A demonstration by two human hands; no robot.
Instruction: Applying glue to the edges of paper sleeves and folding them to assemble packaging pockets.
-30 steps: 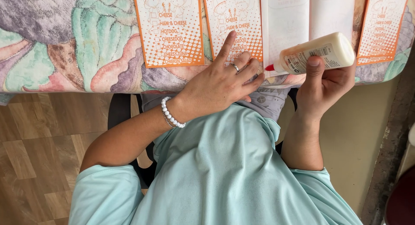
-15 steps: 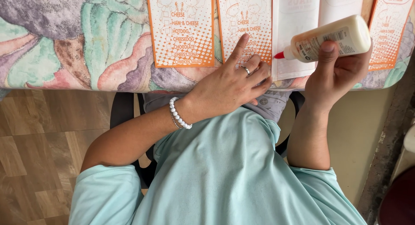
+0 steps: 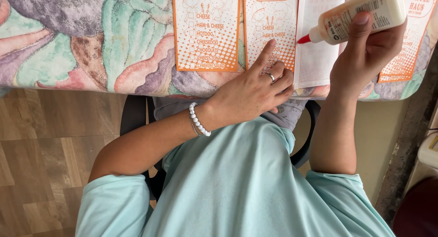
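My right hand (image 3: pixel 365 54) is shut on a white glue bottle (image 3: pixel 365 9). It holds the bottle tilted, with the red nozzle (image 3: pixel 304 38) pointing left and down, just above a white sheet (image 3: pixel 319 59). My left hand (image 3: pixel 248 93) rests at the table's near edge. Its index finger is stretched out and presses on an orange printed card (image 3: pixel 269 18), while the other fingers are curled. That hand wears a ring and a white bead bracelet (image 3: pixel 199 120).
A second orange card (image 3: pixel 206 29) lies to the left and a third (image 3: pixel 408 50) to the right of the white sheet, all on a flower-patterned tablecloth (image 3: pixel 91 45). Below are a dark chair (image 3: pixel 132 118) and wood floor (image 3: pixel 45 150). A wall runs down the right side.
My right hand has raised the glue bottle and turned it, so the red nozzle now shows over the white sheet. My left hand has stayed on the orange card.
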